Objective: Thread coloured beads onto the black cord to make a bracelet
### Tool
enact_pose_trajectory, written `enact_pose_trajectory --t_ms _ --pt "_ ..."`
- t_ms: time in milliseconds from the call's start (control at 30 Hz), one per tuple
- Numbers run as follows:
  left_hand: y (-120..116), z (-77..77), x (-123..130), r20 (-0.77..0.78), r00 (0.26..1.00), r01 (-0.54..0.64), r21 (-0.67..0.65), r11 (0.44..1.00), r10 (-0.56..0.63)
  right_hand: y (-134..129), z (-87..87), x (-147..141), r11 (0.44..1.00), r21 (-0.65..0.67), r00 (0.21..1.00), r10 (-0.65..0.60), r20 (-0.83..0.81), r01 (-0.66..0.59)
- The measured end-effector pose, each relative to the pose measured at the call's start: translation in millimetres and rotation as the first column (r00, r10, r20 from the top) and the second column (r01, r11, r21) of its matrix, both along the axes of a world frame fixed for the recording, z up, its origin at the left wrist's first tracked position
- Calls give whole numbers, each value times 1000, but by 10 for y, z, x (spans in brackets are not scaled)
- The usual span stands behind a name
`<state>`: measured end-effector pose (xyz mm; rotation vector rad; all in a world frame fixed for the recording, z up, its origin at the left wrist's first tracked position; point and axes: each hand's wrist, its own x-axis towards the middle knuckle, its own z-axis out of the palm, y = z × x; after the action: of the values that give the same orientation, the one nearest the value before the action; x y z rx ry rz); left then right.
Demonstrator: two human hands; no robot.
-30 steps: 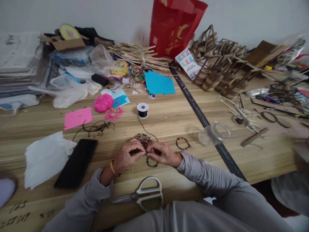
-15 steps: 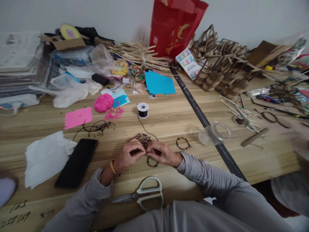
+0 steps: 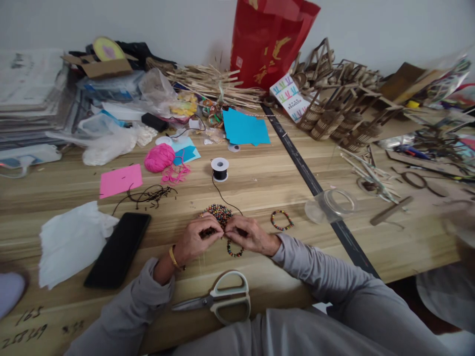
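A plain pale-grey wall [image 3: 178,29] rises behind the wood-grain table [image 3: 256,195]; a black strip [image 3: 297,159] crosses the tabletop diagonally, right of its middle; handwritten numbers [image 3: 27,324] mark its near left corner; soft, dim light falls over it.

The person wears a matte grey, long-sleeved fabric garment. The left sleeve [image 3: 124,306] is loose and creased; its cuff [image 3: 160,277] is gathered above the wrist in thick folds. The right sleeve [image 3: 321,262] carries close transverse wrinkles along the forearm and ends at the wrist. The left wrist bears a narrow, gold-coloured bracelet [image 3: 172,256], rounded in form, with a darker portion at its inner side. A finger of the left hand [image 3: 191,241] bears a small, gold-coloured ring [image 3: 202,215]; its detail is too small to read. The right hand [image 3: 253,236] is bare. Plain grey cloth [image 3: 293,333] covers the lap, with soft creases.
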<state>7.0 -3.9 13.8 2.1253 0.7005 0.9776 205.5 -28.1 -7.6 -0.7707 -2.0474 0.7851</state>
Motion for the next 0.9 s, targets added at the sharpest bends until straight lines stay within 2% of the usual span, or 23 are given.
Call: enact_pose_trajectory --t_ms 533,733,900 --pt "21 -26 -31 -28 1000 -7 -20 1000 6 4 4 11 1000 -24 1000 0 5 0" --pt "54 -38 -75 -127 991 40 48 998 -34 -1 20 7 1000 -13 1000 -7 6 8" --pt "77 -12 -152 -302 950 120 135 984 -74 -7 56 3 1000 -11 1000 -23 6 23"
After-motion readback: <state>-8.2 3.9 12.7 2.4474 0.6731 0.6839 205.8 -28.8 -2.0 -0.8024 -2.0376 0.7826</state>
